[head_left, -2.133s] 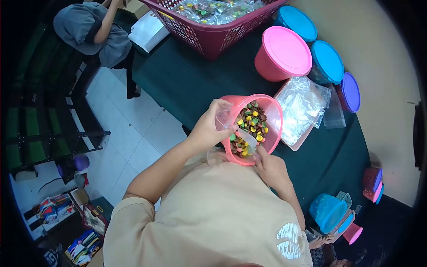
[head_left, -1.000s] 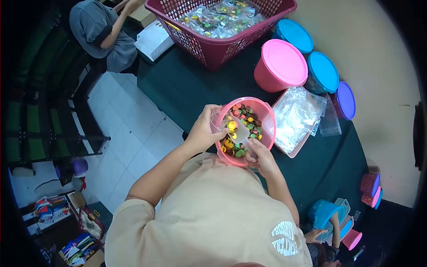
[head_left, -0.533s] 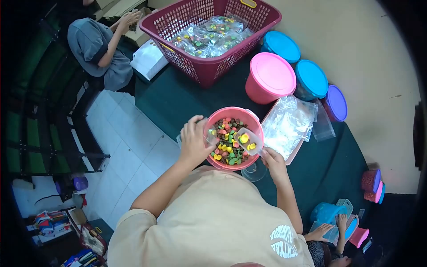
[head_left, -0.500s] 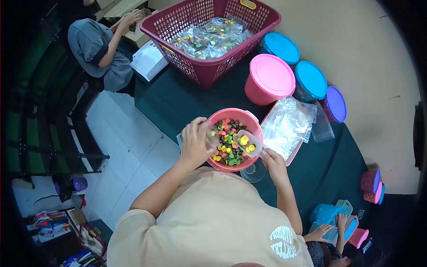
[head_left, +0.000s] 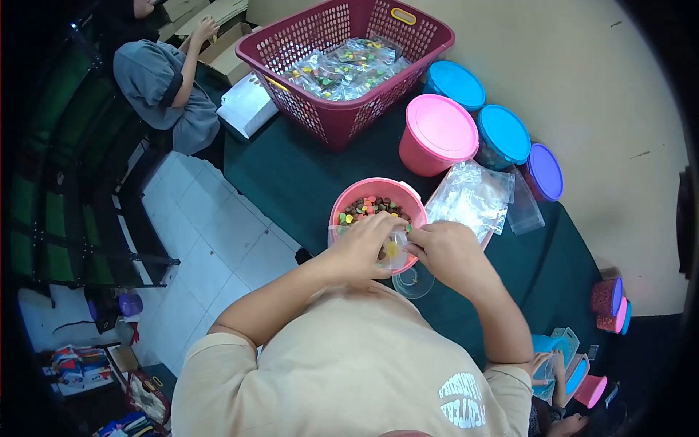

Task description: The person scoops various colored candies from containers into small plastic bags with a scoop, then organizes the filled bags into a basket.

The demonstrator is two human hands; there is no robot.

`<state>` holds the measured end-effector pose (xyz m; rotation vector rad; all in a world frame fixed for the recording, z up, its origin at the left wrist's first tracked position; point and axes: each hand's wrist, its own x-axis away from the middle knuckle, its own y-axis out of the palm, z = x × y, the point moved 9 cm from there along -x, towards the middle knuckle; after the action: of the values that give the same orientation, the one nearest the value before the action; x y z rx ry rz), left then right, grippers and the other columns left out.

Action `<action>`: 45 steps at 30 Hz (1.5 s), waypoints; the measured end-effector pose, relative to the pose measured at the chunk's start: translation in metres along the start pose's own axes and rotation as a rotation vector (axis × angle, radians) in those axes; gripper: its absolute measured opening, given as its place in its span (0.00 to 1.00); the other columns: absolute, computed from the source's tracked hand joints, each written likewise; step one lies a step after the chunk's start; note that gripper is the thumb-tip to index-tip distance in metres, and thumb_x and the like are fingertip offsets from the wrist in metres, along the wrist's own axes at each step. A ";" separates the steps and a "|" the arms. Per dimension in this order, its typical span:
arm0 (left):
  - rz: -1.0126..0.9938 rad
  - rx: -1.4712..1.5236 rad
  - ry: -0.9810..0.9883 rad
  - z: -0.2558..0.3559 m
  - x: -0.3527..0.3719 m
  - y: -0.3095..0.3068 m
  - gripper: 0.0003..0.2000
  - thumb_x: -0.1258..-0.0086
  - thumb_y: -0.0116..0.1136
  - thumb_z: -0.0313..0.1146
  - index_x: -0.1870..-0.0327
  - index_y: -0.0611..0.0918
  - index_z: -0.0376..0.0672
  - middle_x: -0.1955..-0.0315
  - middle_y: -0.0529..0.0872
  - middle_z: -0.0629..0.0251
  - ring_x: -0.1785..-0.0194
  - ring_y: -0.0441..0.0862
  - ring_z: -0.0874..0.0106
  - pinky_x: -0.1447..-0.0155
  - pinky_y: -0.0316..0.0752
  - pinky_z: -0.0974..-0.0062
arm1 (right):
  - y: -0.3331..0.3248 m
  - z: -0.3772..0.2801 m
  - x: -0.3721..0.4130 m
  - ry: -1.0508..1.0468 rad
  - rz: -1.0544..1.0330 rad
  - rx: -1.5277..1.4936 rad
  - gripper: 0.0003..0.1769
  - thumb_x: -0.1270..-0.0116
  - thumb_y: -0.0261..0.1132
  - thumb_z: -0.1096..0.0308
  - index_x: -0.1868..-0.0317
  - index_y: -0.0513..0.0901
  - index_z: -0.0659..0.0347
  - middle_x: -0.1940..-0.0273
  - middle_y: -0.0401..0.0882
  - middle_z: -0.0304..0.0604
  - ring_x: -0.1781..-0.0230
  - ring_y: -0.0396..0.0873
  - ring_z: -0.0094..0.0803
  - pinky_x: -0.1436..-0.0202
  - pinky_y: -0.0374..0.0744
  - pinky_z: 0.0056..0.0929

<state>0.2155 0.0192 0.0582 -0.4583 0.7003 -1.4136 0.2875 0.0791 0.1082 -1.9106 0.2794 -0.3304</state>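
Note:
A pink tub (head_left: 341, 207) of small colourful candy-like pieces (head_left: 378, 207) stands in front of my body. Over its near side, my left hand (head_left: 364, 246) is closed on a clear plastic bag (head_left: 336, 231), which it partly covers. My right hand (head_left: 450, 253) meets it from the right, its fingers closed round the handle of a translucent scoop (head_left: 394, 251). Yellow pieces show through the scoop at the bag, between both hands. Much of the scoop and the bag's mouth is hidden by my fingers.
A maroon basket (head_left: 320, 116) holds several filled bags. Lidded tubs, one with a pink lid (head_left: 442, 127), line the wall side. A tray of flat plastic bags (head_left: 470, 197) lies right of the tub. Co-workers sit at upper left (head_left: 164, 91) and lower right (head_left: 561, 379).
My right hand has brought the loaded scoop left and turned it over to the bag in my left hand. My left hand has shifted right, over the tub.

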 end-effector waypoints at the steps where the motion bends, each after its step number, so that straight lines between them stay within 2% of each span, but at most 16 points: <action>1: -0.121 0.153 -0.100 -0.005 -0.003 0.002 0.38 0.53 0.71 0.32 0.37 0.67 0.42 0.45 0.74 0.52 0.40 0.73 0.56 0.36 0.67 0.62 | -0.012 -0.014 -0.001 -0.132 0.044 0.131 0.07 0.39 0.65 0.64 0.68 0.83 0.58 0.74 0.80 0.39 0.68 0.78 0.37 0.60 0.74 0.34; 2: -0.242 0.306 -0.199 -0.009 -0.004 0.008 0.37 0.52 0.70 0.32 0.37 0.67 0.42 0.45 0.75 0.52 0.40 0.73 0.58 0.36 0.67 0.64 | -0.022 -0.029 0.001 -0.263 0.088 0.262 0.05 0.40 0.65 0.64 0.69 0.83 0.55 0.74 0.79 0.36 0.64 0.77 0.32 0.56 0.73 0.35; 3: -0.238 0.304 -0.202 -0.009 -0.005 0.004 0.37 0.52 0.70 0.32 0.37 0.67 0.42 0.45 0.75 0.52 0.40 0.73 0.58 0.36 0.67 0.64 | -0.026 -0.031 0.003 -0.221 0.042 0.309 0.01 0.43 0.65 0.69 0.69 0.82 0.54 0.69 0.80 0.32 0.58 0.73 0.29 0.46 0.68 0.36; 7: -0.287 0.431 -0.136 -0.003 -0.004 0.004 0.34 0.50 0.68 0.31 0.38 0.67 0.41 0.46 0.77 0.54 0.41 0.75 0.61 0.37 0.68 0.66 | -0.037 -0.058 0.013 -0.306 0.212 0.364 0.06 0.46 0.62 0.71 0.66 0.80 0.53 0.66 0.77 0.32 0.55 0.71 0.27 0.36 0.58 0.50; 10: -0.321 0.498 -0.116 0.000 0.000 0.007 0.32 0.49 0.66 0.31 0.39 0.68 0.41 0.47 0.77 0.54 0.41 0.75 0.61 0.37 0.68 0.66 | -0.026 -0.070 0.012 -0.347 0.268 0.373 0.06 0.46 0.62 0.70 0.66 0.79 0.53 0.67 0.76 0.32 0.56 0.70 0.28 0.35 0.57 0.50; 16: -0.288 0.499 -0.215 -0.026 0.015 -0.013 0.30 0.47 0.65 0.28 0.41 0.69 0.40 0.51 0.80 0.58 0.48 0.80 0.68 0.44 0.73 0.70 | -0.082 -0.058 0.031 -0.171 0.449 0.484 0.05 0.44 0.65 0.66 0.70 0.77 0.52 0.73 0.72 0.31 0.63 0.71 0.29 0.44 0.64 0.46; 18: -0.147 0.518 -0.261 -0.050 0.025 -0.029 0.29 0.47 0.66 0.28 0.41 0.69 0.40 0.52 0.81 0.60 0.53 0.82 0.71 0.48 0.76 0.72 | -0.081 -0.047 0.029 -0.136 0.478 0.483 0.07 0.43 0.67 0.64 0.71 0.77 0.53 0.75 0.72 0.33 0.63 0.72 0.31 0.48 0.65 0.45; 20: -0.067 0.523 -0.268 -0.067 0.034 -0.036 0.30 0.47 0.68 0.32 0.42 0.69 0.39 0.52 0.82 0.60 0.54 0.83 0.69 0.50 0.77 0.73 | -0.038 -0.012 0.014 -0.005 0.301 0.492 0.06 0.41 0.65 0.64 0.69 0.79 0.55 0.73 0.76 0.36 0.60 0.73 0.34 0.48 0.65 0.46; 22: 0.040 0.324 -0.570 -0.093 0.047 -0.050 0.30 0.47 0.70 0.36 0.43 0.70 0.38 0.52 0.82 0.59 0.51 0.82 0.68 0.50 0.77 0.71 | 0.019 0.023 0.001 0.029 0.169 0.505 0.06 0.39 0.64 0.62 0.66 0.81 0.55 0.71 0.78 0.38 0.58 0.73 0.37 0.49 0.65 0.46; 24: 0.129 0.219 -0.538 -0.117 0.052 -0.041 0.31 0.48 0.70 0.38 0.44 0.70 0.37 0.53 0.83 0.56 0.52 0.83 0.66 0.51 0.77 0.70 | 0.068 0.049 -0.007 0.091 0.123 0.428 0.07 0.39 0.64 0.62 0.64 0.81 0.55 0.69 0.79 0.38 0.58 0.73 0.37 0.51 0.65 0.45; 27: 0.095 0.236 -0.636 -0.136 0.060 -0.023 0.30 0.49 0.71 0.37 0.45 0.71 0.37 0.56 0.82 0.52 0.55 0.84 0.65 0.51 0.77 0.69 | 0.100 0.047 -0.010 0.131 0.208 0.374 0.08 0.39 0.64 0.61 0.65 0.81 0.55 0.70 0.79 0.37 0.58 0.73 0.37 0.54 0.65 0.44; 33: 0.137 0.361 -0.728 -0.151 0.062 -0.011 0.29 0.48 0.73 0.39 0.48 0.72 0.38 0.56 0.82 0.56 0.55 0.83 0.68 0.50 0.76 0.70 | 0.121 0.036 -0.009 0.235 0.229 0.206 0.08 0.37 0.63 0.60 0.63 0.82 0.55 0.66 0.79 0.36 0.58 0.72 0.36 0.55 0.65 0.44; 36: 0.185 0.543 -0.674 -0.143 0.063 -0.007 0.28 0.49 0.73 0.37 0.50 0.73 0.38 0.59 0.82 0.57 0.55 0.82 0.68 0.50 0.76 0.70 | 0.123 0.028 -0.007 0.193 0.243 0.231 0.10 0.36 0.62 0.61 0.61 0.83 0.56 0.62 0.80 0.37 0.55 0.72 0.37 0.53 0.66 0.45; 42: 0.132 0.672 -0.494 -0.120 0.049 -0.004 0.26 0.48 0.72 0.32 0.47 0.73 0.42 0.58 0.81 0.62 0.53 0.79 0.74 0.49 0.75 0.73 | 0.120 0.058 -0.007 0.383 0.124 -0.027 0.09 0.36 0.61 0.63 0.59 0.83 0.57 0.63 0.82 0.40 0.58 0.74 0.40 0.52 0.66 0.46; 44: 0.118 0.618 -0.466 -0.116 0.043 -0.005 0.27 0.48 0.72 0.31 0.47 0.73 0.42 0.58 0.81 0.63 0.53 0.79 0.74 0.48 0.75 0.74 | 0.107 0.061 -0.009 0.426 0.149 0.019 0.08 0.36 0.61 0.64 0.60 0.82 0.58 0.63 0.80 0.41 0.57 0.73 0.41 0.54 0.66 0.45; 45: 0.109 0.638 -0.479 -0.115 0.041 -0.004 0.26 0.48 0.72 0.31 0.47 0.73 0.42 0.58 0.81 0.63 0.53 0.79 0.74 0.48 0.75 0.74 | 0.092 0.062 -0.010 0.411 0.286 0.104 0.08 0.37 0.61 0.66 0.60 0.81 0.58 0.62 0.79 0.41 0.57 0.72 0.41 0.54 0.65 0.45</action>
<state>0.1347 -0.0084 -0.0290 -0.2289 -0.1215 -1.2736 0.2966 0.1041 0.0005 -1.6608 0.7845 -0.5323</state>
